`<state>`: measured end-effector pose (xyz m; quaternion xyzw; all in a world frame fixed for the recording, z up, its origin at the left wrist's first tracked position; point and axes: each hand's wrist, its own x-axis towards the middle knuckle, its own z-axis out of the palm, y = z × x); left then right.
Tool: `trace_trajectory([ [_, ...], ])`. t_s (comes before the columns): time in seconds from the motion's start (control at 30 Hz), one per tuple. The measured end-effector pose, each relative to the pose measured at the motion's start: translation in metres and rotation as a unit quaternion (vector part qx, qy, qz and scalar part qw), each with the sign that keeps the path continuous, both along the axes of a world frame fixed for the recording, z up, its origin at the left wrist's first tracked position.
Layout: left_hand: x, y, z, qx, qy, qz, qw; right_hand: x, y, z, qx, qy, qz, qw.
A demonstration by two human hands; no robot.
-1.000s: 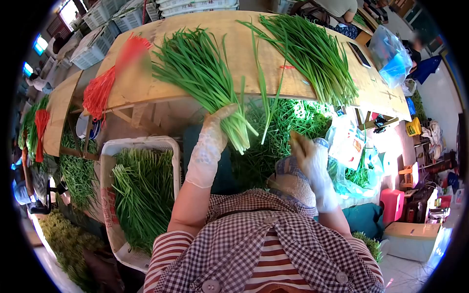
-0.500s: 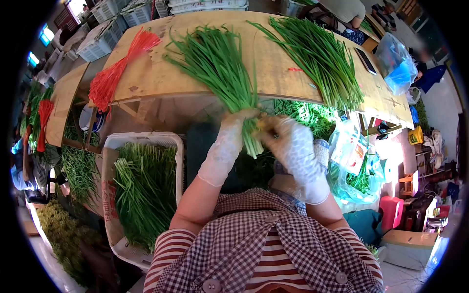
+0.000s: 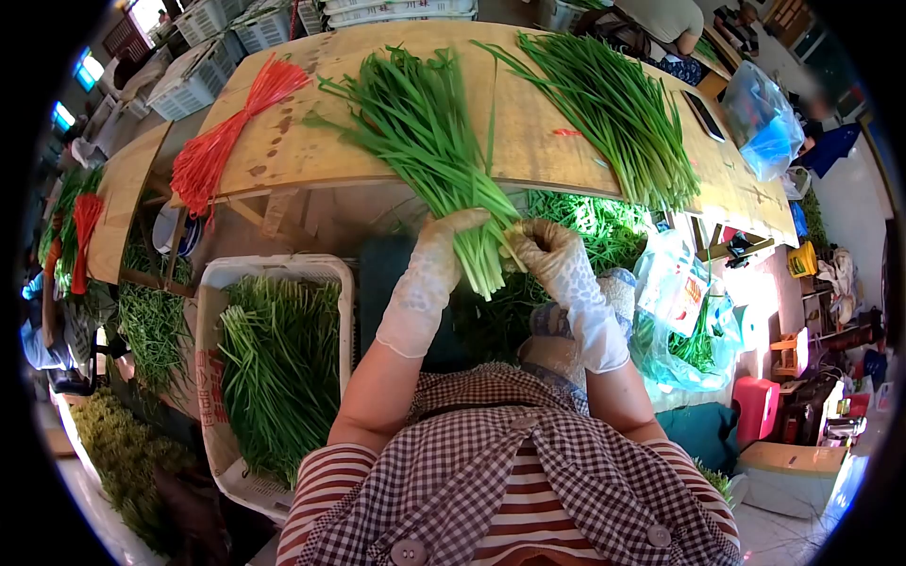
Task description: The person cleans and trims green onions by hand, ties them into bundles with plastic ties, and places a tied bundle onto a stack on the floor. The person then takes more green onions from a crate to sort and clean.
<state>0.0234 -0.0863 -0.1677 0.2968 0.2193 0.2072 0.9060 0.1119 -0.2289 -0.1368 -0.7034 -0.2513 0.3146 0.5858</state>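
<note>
My left hand [image 3: 447, 247], in a translucent glove, is wrapped round the lower stalks of a bunch of long green leaves [image 3: 422, 137]. The leafy end of that bunch rests on the wooden table [image 3: 293, 141], and its pale cut ends hang past the front edge. My right hand [image 3: 547, 250], gloved too, has its fingers pinched together at the right side of the stalk ends. A second green bunch [image 3: 613, 113] lies on the table to the right. Red ties [image 3: 233, 129] are spread at the table's left.
A white crate [image 3: 274, 274] of green stalks stands below left. Loose greens [image 3: 604, 226] lie under the table. A phone [image 3: 704, 117] and a blue plastic bag [image 3: 763, 127] are at the table's right. Another person [image 3: 661, 21] is at the top right.
My right hand has come up from the lower right to the stalks. My left hand has shifted right with the bunch. The loose stalks between the bunches are no longer lying there separately.
</note>
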Motion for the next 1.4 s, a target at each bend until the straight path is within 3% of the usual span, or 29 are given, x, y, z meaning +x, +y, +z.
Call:
trace_trajectory([
  [0.1, 0.001, 0.006, 0.001, -0.009, -0.004, 0.009, 1.0, -0.01, -0.021, 0.028, -0.062, 0.013, 0.059, 0.996],
  [0.13, -0.001, 0.011, 0.003, -0.021, -0.018, 0.007, 1.0, -0.012, -0.033, 0.034, -0.022, 0.002, 0.111, 0.994],
  [0.23, -0.002, 0.022, -0.003, -0.037, -0.05, 0.004, 0.998, -0.004, -0.069, 0.019, -0.089, 0.004, 0.281, 0.956],
  [0.27, -0.003, 0.024, -0.004, -0.032, -0.059, -0.003, 0.998, 0.001, -0.079, 0.004, -0.225, -0.149, 0.315, 0.91],
  [0.3, -0.005, 0.024, -0.005, -0.028, -0.067, -0.01, 0.997, 0.007, -0.087, -0.021, -0.351, -0.295, 0.334, 0.824],
  [0.33, -0.007, 0.023, -0.003, -0.038, -0.089, -0.009, 0.995, 0.015, -0.095, -0.044, -0.462, -0.427, 0.337, 0.701],
  [0.43, -0.011, 0.023, 0.002, -0.055, -0.147, -0.019, 0.987, 0.04, -0.11, -0.072, -0.483, -0.419, 0.127, 0.759],
  [0.47, -0.012, 0.026, 0.001, -0.053, -0.16, -0.031, 0.985, 0.048, -0.112, -0.074, -0.422, -0.417, 0.096, 0.799],
  [0.53, -0.013, 0.021, 0.006, -0.042, -0.146, -0.02, 0.988, 0.033, -0.066, -0.002, -0.294, -0.401, 0.03, 0.867],
  [0.6, -0.009, 0.019, -0.001, -0.064, -0.16, -0.047, 0.984, 0.024, -0.03, 0.019, -0.004, -0.346, -0.056, 0.936],
  [0.7, -0.005, 0.008, 0.003, -0.081, -0.092, 0.003, 0.992, 0.014, 0.008, 0.012, 0.03, -0.174, 0.037, 0.984],
  [0.8, -0.02, -0.009, 0.029, -0.027, -0.012, 0.022, 0.999, -0.031, 0.012, 0.026, -0.053, -0.456, -0.002, 0.888],
  [0.83, -0.018, -0.008, 0.018, -0.04, -0.021, 0.004, 0.999, -0.041, 0.01, 0.026, -0.116, -0.487, 0.057, 0.864],
  [0.9, -0.02, -0.009, 0.01, 0.028, -0.043, -0.033, 0.998, -0.053, 0.002, 0.025, 0.027, -0.555, 0.027, 0.831],
  [0.97, -0.016, -0.006, 0.015, -0.001, -0.055, -0.019, 0.998, -0.042, -0.005, 0.011, 0.238, -0.45, -0.051, 0.859],
  [1.0, -0.013, -0.006, 0.018, -0.016, -0.063, -0.013, 0.998, -0.042, -0.009, 0.014, 0.296, -0.337, -0.085, 0.89],
  [1.1, 0.0, -0.014, 0.021, -0.097, -0.138, 0.001, 0.986, -0.029, -0.004, -0.01, 0.336, -0.311, -0.201, 0.866],
  [1.17, 0.01, -0.027, 0.023, -0.114, -0.169, -0.023, 0.979, -0.027, 0.021, -0.022, 0.392, -0.35, -0.192, 0.829],
  [1.23, 0.011, -0.047, 0.021, -0.133, -0.192, -0.042, 0.971, -0.028, 0.025, -0.016, 0.338, -0.415, -0.165, 0.828],
  [1.27, 0.013, -0.053, 0.021, -0.139, -0.206, -0.049, 0.967, -0.024, 0.025, -0.018, 0.341, -0.388, -0.171, 0.839],
  [1.37, 0.015, -0.059, 0.025, -0.084, -0.11, -0.017, 0.99, -0.019, 0.023, -0.012, 0.268, -0.458, -0.168, 0.831],
  [1.4, 0.014, -0.054, 0.003, -0.114, -0.126, -0.044, 0.985, -0.019, 0.02, -0.01, 0.227, -0.505, -0.163, 0.817],
])
